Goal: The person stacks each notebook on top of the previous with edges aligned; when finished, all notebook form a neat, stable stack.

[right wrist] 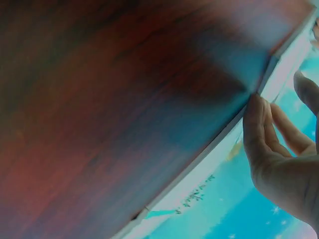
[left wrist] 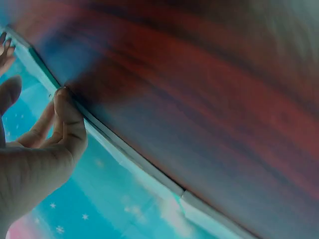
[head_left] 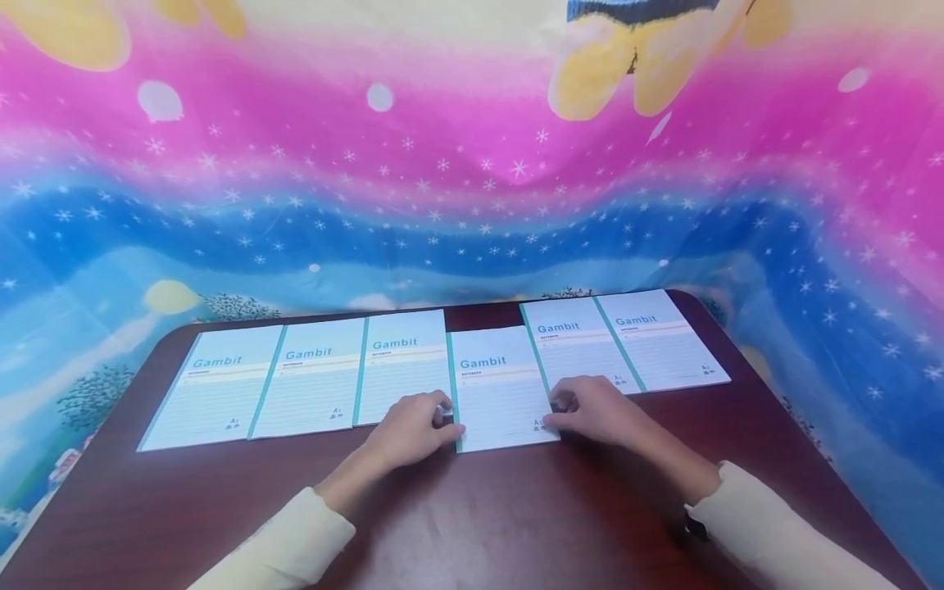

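Table (head_left: 479, 533): dark red-brown, smooth; a low-grip surface, by judgement, so a light knock could slide whatever lies on it.

Sleeves (head_left: 283, 541): two, pale, over forearms reaching forward.

Left hand (head_left: 409, 430): fingers curled, thumb slightly parted from them; holds the centre notebook's left edge near the lower corner.

Right hand (head_left: 597, 410): fingers likewise curled; holds the right edge, thumb at the lower corner. How far either set of fingertips reaches beneath is hidden. Risk: one hand pressing harder would skew the piece.

Centre notebook (head_left: 494, 406): white, green spine strip, marked "Gambit"; between the hands, fourth from left, nearer the person than its neighbours. Appears flat. Risks: squeezing from both sides could bow it; a slanted push could ride its edge onto a neighbour.

Left neighbour notebook (head_left: 401, 369): just beside. Risk: stray left knuckles could nudge it.

Right neighbour notebook (head_left: 578, 340): set farther back, close to the right fingers. Risk: a brush drags it askew.

Outer notebooks (head_left: 210, 393): two left, one right, close alongside. Risk: one shove passes down the row.

Backdrop cloth (head_left: 472, 197): pink and blue, snowflake print, behind the table.
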`<state>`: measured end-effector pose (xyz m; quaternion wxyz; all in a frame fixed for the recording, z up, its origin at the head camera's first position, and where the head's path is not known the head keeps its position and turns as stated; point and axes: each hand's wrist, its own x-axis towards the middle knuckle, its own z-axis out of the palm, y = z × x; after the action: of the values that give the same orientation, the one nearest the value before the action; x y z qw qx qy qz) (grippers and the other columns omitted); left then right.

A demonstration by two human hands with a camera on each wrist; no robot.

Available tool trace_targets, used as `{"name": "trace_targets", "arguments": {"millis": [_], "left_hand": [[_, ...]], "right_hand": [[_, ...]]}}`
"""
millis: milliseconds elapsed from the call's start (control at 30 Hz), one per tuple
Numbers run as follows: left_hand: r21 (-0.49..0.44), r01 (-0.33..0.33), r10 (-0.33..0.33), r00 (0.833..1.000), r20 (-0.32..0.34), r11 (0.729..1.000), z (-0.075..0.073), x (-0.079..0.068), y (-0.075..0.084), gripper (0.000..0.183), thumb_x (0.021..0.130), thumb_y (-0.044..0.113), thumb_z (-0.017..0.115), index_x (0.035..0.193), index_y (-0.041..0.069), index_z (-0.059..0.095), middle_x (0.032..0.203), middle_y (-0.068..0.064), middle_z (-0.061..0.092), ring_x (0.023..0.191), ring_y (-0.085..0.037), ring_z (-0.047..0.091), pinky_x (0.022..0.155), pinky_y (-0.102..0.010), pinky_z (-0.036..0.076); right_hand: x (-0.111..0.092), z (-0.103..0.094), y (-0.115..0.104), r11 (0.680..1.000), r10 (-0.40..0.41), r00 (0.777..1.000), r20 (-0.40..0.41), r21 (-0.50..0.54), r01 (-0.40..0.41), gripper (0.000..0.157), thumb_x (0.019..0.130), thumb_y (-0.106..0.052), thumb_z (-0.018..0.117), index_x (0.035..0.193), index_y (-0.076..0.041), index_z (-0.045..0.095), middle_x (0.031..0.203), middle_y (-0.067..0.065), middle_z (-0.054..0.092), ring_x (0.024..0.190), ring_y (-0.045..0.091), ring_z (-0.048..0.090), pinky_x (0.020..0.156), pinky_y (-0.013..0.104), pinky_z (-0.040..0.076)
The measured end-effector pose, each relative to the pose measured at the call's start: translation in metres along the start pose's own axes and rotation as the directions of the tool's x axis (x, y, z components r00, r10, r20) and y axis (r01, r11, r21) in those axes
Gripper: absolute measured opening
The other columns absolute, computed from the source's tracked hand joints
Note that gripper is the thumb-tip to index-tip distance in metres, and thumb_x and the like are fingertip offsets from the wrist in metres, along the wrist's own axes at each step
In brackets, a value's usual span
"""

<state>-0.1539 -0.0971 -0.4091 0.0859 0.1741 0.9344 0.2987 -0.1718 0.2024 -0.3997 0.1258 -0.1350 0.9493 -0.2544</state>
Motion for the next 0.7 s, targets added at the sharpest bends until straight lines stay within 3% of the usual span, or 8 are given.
{"name": "trace_targets", "arguments": {"millis": [167,400,500,600,700], "left_hand": [[-0.101,0.057,-0.056,0.998,0.012,0.993,-0.0024,-0.0016,0.0002,0.028,0.094,0.029,0.074,0.106,0.003,0.073,0.092,-0.002,0.069,0.078,-0.015,0.060,0.073,-0.037,0.053],[-0.246,0.126,-0.117,0.992,0.048,0.961,-0.0074,-0.0036,0.0016,0.026,0.094,0.031,0.071,0.100,0.006,0.077,0.079,-0.001,0.069,0.075,-0.015,0.061,0.069,-0.034,0.053],[-0.331,0.161,-0.142,0.987,0.080,0.930,-0.0088,-0.0031,0.0027,0.026,0.095,0.030,0.071,0.099,0.006,0.078,0.074,-0.004,0.068,0.071,-0.017,0.062,0.067,-0.033,0.052],[-0.403,0.191,-0.165,0.981,0.098,0.895,-0.0094,-0.0036,0.0040,0.029,0.094,0.028,0.072,0.104,0.002,0.077,0.081,-0.005,0.071,0.076,-0.018,0.066,0.072,-0.033,0.056],[-0.515,0.233,-0.199,0.972,0.121,0.825,-0.0097,-0.0051,0.0048,0.034,0.094,0.024,0.073,0.112,-0.005,0.072,0.096,-0.011,0.073,0.086,-0.022,0.072,0.079,-0.036,0.060]], "right_hand": [[0.0000,-0.0053,0.0039,0.989,0.085,0.993,0.087,0.112,-0.094,0.031,0.086,-0.031,0.082,0.108,-0.010,0.076,0.082,-0.002,0.067,0.073,0.016,0.063,0.071,0.034,0.054],[-0.0003,-0.0063,0.0037,0.956,0.126,0.981,0.149,0.246,-0.160,0.036,0.087,-0.033,0.081,0.112,-0.008,0.077,0.092,0.002,0.071,0.080,0.019,0.067,0.077,0.037,0.059],[0.0003,-0.0058,0.0029,0.946,0.131,0.979,0.155,0.276,-0.170,0.035,0.088,-0.033,0.081,0.112,-0.008,0.077,0.094,0.002,0.071,0.081,0.019,0.068,0.079,0.037,0.059],[0.0005,-0.0047,0.0028,0.941,0.132,0.979,0.152,0.291,-0.173,0.033,0.088,-0.031,0.080,0.111,-0.007,0.077,0.094,0.003,0.071,0.081,0.019,0.068,0.078,0.037,0.060],[0.0005,-0.0041,0.0026,0.935,0.142,0.979,0.145,0.304,-0.180,0.032,0.087,-0.028,0.082,0.110,-0.006,0.078,0.093,0.003,0.072,0.081,0.019,0.068,0.077,0.037,0.059]]}}
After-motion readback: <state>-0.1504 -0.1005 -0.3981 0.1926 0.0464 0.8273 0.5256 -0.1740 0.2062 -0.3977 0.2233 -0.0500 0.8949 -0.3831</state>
